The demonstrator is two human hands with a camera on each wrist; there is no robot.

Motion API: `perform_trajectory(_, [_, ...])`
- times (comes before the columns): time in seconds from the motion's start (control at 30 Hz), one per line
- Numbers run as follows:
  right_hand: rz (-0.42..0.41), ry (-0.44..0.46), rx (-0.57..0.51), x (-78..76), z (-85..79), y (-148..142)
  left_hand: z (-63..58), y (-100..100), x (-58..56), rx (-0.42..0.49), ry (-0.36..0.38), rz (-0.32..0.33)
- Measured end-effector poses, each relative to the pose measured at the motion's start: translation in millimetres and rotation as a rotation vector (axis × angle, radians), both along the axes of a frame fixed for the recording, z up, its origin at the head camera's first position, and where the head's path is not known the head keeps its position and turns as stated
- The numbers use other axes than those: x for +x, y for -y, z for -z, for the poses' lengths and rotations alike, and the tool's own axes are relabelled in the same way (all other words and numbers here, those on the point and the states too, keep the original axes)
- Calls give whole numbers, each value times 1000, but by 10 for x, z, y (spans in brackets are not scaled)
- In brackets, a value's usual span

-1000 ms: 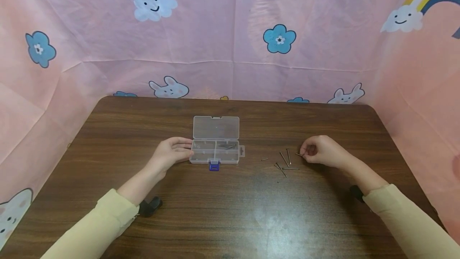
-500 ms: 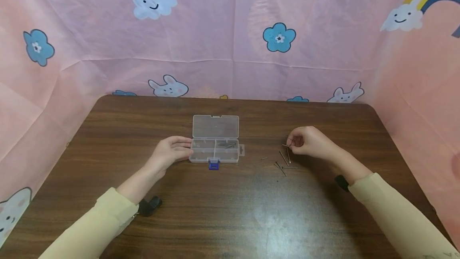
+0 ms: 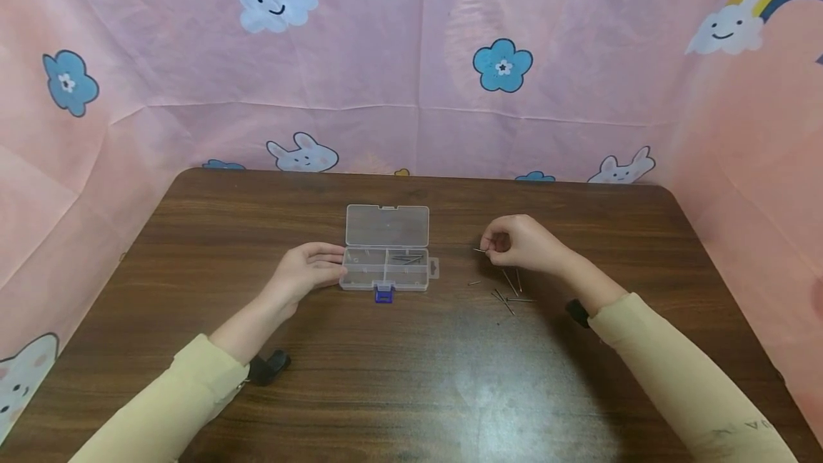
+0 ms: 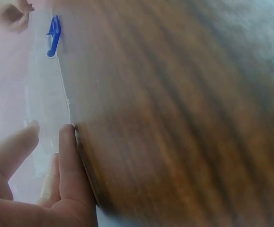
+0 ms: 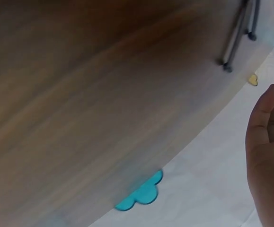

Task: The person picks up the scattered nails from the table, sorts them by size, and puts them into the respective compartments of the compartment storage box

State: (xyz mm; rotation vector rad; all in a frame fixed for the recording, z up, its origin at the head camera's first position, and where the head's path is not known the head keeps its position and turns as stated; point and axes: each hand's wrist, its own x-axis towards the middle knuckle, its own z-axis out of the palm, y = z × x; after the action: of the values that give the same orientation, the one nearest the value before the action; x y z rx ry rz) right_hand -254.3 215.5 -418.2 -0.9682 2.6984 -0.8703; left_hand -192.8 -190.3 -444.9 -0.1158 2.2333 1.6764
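Observation:
A clear plastic box (image 3: 387, 226) lies on the table with its lid swung back and its blue latch (image 3: 383, 295) toward me. My left hand (image 3: 301, 274) touches the box's left end with fairly straight fingers. Several thin metal nails (image 3: 408, 259) lie in the back right compartment. To the right of the box, above the tabletop, my right hand (image 3: 524, 241) pinches a small nail (image 3: 479, 250) between thumb and fingertips. Several loose nails (image 3: 510, 283) lie below that hand. In the right wrist view, the right hand (image 5: 269, 151) shows at the right edge, its held nail hidden.
A short metal piece (image 3: 474, 283) lies between the box and the loose nails. The brown wooden table (image 3: 289, 391) has a pink patterned cloth (image 3: 360, 63) behind it and at both sides. A clear hang tab (image 3: 434, 268) sticks out from the box's right end.
My right hand has moved left with the pinched nail, from right of the loose nails to above and left of them, nearer the box. The left hand and box have stayed in place.

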Motion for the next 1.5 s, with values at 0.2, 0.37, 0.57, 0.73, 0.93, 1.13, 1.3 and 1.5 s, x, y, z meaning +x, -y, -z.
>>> perform_trajectory(0.2, [-36, -4, -16, -28, -39, 198, -6, -8, 3, -4, 2, 1])
perform_trajectory(0.37, [-70, -17, -23, -69, -42, 360, 5, -1, -4, -17, -7, 3])
perform_trajectory(0.57, [-100, -30, -37, -91, -41, 540, 12, 8, -11, -23, -10, 7])
perform_trajectory(0.73, [-119, -46, -40, -113, -37, 705, 9, 10, -17, -5, -5, 0])
perform_trajectory(0.93, [-156, -70, -30, -140, -15, 888, 6, 5, -19, 2, -3, -2])
perform_trajectory(1.13, [-176, -68, -16, -155, 13, 1021, 9, 3, -19, -9, 2, 0])
perform_trajectory(1.3, [-196, -78, 9, -170, 35, 1118, 3, 4, -17, -18, 5, 3])
perform_trajectory(1.5, [-225, -115, 31, -173, 43, 1188, 4, 9, -14, -22, 7, 5])
